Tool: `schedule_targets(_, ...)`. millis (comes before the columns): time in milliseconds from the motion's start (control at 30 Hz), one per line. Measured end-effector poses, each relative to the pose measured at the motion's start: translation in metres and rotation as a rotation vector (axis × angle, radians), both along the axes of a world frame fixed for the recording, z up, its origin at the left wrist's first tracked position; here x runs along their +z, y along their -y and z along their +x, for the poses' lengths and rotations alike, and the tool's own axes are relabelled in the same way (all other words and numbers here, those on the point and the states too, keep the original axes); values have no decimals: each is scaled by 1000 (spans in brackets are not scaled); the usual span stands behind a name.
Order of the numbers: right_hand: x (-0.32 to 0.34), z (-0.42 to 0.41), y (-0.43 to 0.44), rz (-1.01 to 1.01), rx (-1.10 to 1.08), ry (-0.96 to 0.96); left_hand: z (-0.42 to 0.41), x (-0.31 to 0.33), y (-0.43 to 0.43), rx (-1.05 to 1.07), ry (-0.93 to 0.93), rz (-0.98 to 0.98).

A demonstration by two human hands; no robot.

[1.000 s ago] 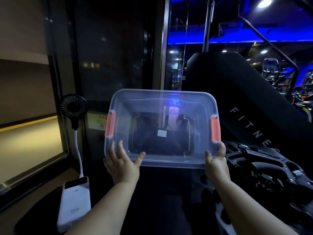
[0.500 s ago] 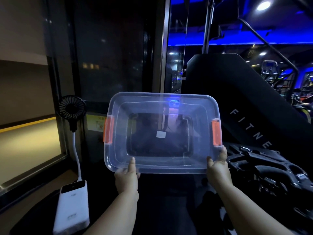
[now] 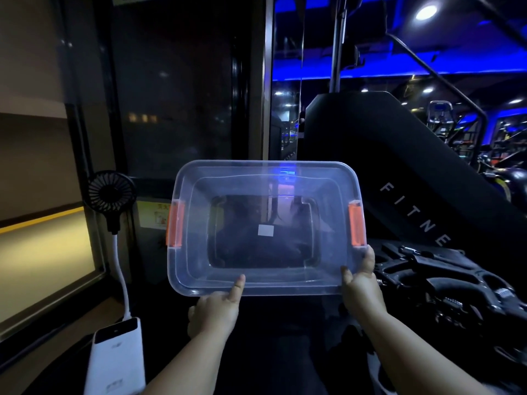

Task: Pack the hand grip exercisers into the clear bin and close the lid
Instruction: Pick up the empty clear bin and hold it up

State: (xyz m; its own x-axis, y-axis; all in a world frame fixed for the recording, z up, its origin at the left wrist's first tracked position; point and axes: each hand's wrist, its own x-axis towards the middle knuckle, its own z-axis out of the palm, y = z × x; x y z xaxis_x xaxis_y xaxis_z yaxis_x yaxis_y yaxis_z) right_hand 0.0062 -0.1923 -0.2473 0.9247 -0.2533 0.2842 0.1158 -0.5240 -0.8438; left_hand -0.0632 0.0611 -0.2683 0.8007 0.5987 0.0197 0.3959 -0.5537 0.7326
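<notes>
Aloft, clear bin [image 3: 265,178] between both hands [image 3: 288,303]

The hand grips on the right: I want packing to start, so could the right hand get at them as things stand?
Probably not yet. The right hand is busy gripping the clear bin, as is the left hand. The hand grips lie uncovered just beside it, so once freed the way looks open.

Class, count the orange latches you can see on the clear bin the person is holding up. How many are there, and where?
2. One orange latch sits on the left end of the clear bin; the other latch sits on the right end. None seems hidden.
</notes>
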Motion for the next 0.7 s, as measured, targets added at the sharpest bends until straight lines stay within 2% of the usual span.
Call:
schedule_targets(133,-7,1,-7,4,16,10,1,-4,-2,10,93,-121)
schedule_targets(367,-3,8,-15,6,16,16,3,-7,10,198,427,-532)
schedule_targets(500,-10,5,-12,-4,4,11,3,-13,18,265,434,-672)
schedule_targets(700,-9,0,-7,-25,32,4,0,-11,22,272,492,-721)
